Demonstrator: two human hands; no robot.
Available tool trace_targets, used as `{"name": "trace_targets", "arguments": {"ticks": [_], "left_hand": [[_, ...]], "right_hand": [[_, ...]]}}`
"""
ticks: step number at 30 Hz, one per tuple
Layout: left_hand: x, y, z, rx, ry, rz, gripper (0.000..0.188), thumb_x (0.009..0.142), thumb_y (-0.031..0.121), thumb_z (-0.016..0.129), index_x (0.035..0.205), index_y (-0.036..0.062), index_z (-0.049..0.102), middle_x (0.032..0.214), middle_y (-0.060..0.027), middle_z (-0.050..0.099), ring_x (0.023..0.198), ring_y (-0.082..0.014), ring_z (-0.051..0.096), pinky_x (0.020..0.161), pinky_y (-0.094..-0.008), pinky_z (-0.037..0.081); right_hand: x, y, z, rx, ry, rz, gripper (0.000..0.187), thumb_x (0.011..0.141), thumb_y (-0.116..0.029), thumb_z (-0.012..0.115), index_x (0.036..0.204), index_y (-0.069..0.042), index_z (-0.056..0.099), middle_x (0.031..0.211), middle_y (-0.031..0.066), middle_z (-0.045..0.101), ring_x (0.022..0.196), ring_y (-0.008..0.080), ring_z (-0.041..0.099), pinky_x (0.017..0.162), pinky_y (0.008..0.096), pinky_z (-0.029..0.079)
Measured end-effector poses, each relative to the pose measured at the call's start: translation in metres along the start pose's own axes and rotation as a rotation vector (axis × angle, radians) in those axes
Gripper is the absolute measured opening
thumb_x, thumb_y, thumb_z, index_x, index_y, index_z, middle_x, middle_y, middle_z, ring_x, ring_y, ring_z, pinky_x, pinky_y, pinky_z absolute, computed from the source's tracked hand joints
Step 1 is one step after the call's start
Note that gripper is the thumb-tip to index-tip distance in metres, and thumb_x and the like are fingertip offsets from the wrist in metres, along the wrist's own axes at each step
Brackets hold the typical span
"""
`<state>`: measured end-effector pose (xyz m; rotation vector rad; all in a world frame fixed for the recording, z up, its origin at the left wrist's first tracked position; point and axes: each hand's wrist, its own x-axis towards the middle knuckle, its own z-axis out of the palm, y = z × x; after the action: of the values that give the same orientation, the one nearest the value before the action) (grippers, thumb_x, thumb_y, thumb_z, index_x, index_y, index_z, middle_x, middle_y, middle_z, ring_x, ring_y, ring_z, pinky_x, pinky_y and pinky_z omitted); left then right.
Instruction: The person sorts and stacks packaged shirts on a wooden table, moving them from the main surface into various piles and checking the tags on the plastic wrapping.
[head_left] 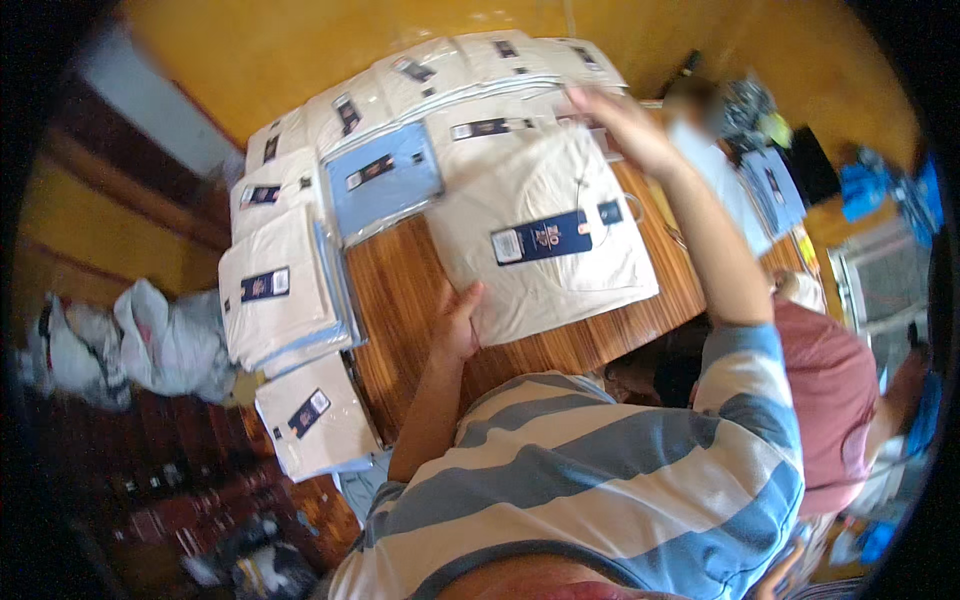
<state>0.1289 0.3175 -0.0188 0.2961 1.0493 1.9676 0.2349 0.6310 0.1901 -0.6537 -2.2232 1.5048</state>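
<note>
A folded cream garment [480,215] lies tilted just over the wooden table in front of me, with a dark blue hang tag [543,239] and a small dark square label on its upper face. My left hand [463,318] grips its near left edge, thumb on top and the fingers hidden beneath. Close to the garment's far right corner is my right hand [620,118], slightly blurred, its fingers stretched out and nothing visible in them. I cannot tell whether it touches the cloth.
Stacks of bagged cream garments [268,285] line the table's left and far edges, with a blue bagged garment [381,178] among them. Brown tabletop [390,290] shows between. At right, another person [825,390] sits close by, near more blue garments [772,190]. White plastic bags [170,340] lie at left.
</note>
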Motion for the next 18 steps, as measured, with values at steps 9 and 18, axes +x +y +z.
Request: {"name": "trace_targets", "arguments": {"ticks": [9,18], "left_hand": [[-0.082,-0.064,-0.13,0.657,0.057,-0.21,0.06,0.099,0.025,0.063,0.148,0.0023,0.037,0.137,-0.0154,0.057,0.129,-0.026,0.053,0.108,-0.0382,0.042],[-0.09,-0.036,-0.103,0.833,0.31,-0.109,0.078,0.091,0.032,0.071,0.15,-0.0027,0.033,0.135,-0.0278,0.057,0.127,-0.0342,0.056,0.107,-0.0419,0.043]], "right_hand": [[-0.155,0.231,0.185,0.237,-0.03,0.458,0.026,0.093,-0.018,0.076,0.11,-0.001,0.068,0.098,0.0049,0.071,0.083,0.0124,0.066,0.074,0.0265,0.054],[-0.149,0.243,0.175,0.191,-0.285,0.336,0.022,0.1,-0.018,0.067,0.114,-0.001,0.066,0.097,0.0016,0.07,0.082,0.0086,0.063,0.075,0.0258,0.051]]}}
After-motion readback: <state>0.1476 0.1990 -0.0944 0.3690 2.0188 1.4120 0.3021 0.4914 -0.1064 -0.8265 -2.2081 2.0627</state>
